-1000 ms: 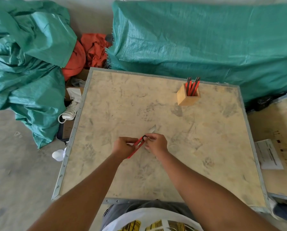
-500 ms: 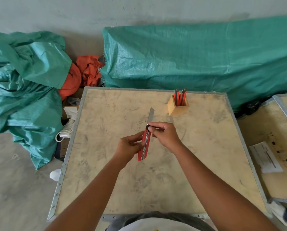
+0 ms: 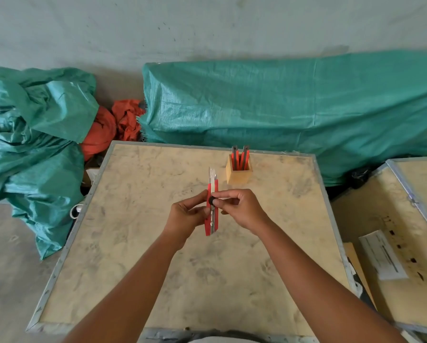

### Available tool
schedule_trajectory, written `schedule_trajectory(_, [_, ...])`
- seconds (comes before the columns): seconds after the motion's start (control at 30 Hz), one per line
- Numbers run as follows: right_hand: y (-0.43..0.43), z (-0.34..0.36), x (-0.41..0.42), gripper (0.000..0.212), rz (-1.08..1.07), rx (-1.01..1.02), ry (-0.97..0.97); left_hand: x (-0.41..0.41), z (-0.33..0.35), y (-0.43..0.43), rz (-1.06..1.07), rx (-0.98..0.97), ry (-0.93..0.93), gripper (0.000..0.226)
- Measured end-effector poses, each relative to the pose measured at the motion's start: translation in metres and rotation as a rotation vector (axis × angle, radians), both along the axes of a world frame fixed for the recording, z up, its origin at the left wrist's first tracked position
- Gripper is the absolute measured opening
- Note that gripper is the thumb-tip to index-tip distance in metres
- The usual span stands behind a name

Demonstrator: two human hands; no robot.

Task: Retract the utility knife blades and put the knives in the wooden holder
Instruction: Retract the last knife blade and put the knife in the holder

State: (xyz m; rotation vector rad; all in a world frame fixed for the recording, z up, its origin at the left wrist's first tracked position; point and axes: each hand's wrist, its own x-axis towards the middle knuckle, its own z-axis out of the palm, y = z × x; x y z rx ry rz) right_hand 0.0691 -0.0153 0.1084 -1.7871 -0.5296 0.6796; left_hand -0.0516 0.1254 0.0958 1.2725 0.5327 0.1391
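Since the earlier frame the blade has been drawn partly into the utility knife, gripped by both the left hand and right hand, while other knives are already stood in the wooden holder near the worktop's far edge.

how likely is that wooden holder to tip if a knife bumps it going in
The wooden holder is a small square block, probably light, so a sideways knock could slide it. The knives already in it stick up well above its rim, likely making it top-heavy. Neither hand steadies it.
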Motion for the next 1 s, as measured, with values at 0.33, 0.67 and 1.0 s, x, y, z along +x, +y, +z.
schedule_trajectory(0.33, [-0.044, 0.004, 0.043, 0.025, 0.065, -0.004, -0.050, 0.045, 0.012, -0.041, 0.029, -0.026, -0.013, 0.052])
schedule_trajectory(0.67, [-0.061, 0.005, 0.048, 0.022, 0.197, -0.034, -0.106, 0.067, 0.028, -0.054, 0.150, -0.040, -0.020, 0.049])
schedule_trajectory(1.0, [-0.073, 0.005, 0.047, 0.025, 0.217, -0.063, -0.239, 0.066, 0.031, -0.067, 0.100, 0.200, 0.024, 0.047])
